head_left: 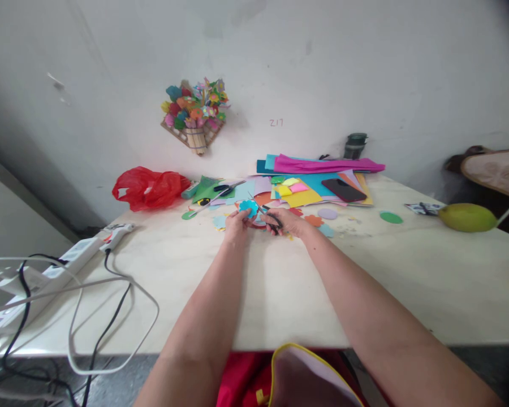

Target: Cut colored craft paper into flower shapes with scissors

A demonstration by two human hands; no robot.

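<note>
A light blue scalloped paper piece [248,208] is pinched in my left hand [236,221] over the middle of the table. My right hand [292,221] is closed round the handles of black scissors [274,221], whose blades point up and left beside the blue piece. Around both hands lie paper scraps, an orange flower-shaped piece [313,220] and a lilac oval [327,213]. Whether the blades touch the blue paper is too small to tell.
Behind my hands are coloured sheets [307,195], a phone [343,190], a second pair of scissors [224,190] and a red plastic bag [150,188]. Power strips [74,257] with loose cables lie left; a yellow-green fruit [467,217] sits right.
</note>
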